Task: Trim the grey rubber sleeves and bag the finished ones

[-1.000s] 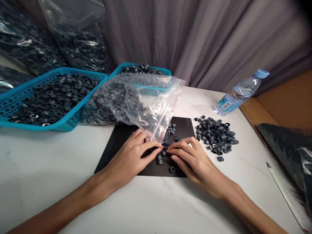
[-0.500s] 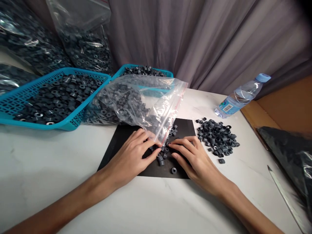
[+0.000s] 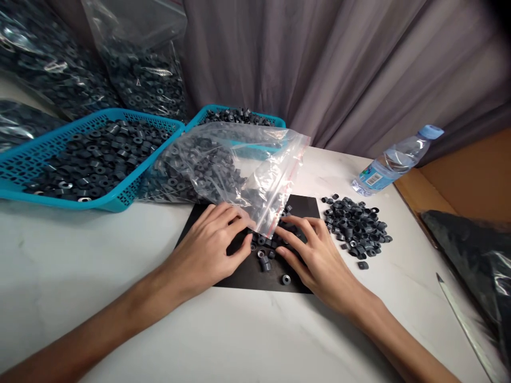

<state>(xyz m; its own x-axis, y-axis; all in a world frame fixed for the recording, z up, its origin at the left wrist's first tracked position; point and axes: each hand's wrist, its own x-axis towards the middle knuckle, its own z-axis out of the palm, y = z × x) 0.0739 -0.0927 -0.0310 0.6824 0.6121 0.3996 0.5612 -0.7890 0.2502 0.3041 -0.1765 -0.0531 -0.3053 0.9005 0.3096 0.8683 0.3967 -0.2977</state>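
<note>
A black mat [image 3: 235, 274] lies under both hands, with small dark grey ring-shaped parts [image 3: 265, 262] gathered at its middle. My left hand [image 3: 213, 239] is at the left of these parts, thumb and index finger apart; its fingertips are beside the corner of a clear zip bag [image 3: 261, 183] and partly hidden by it. The bag is filled with similar parts and its mouth hangs over the mat. On the right, my right hand [image 3: 315, 252] has its fingers spread, the tips at the edge of the parts. One single ring [image 3: 286, 280] sits apart near the mat's front edge.
Blue baskets [image 3: 120, 201] [image 3: 191, 123] of parts stand left and behind. More filled bags [image 3: 147, 80] are at the back left. A loose pile [image 3: 357, 226], a water bottle [image 3: 393, 162], a pencil-like stick [image 3: 459, 314] and a cardboard box [image 3: 471, 175] are on the right.
My left hand has moved a little left, away from the parts, and its thumb and index finger have come apart. My right fingers have shifted slightly and spread. More parts show between the hands.
</note>
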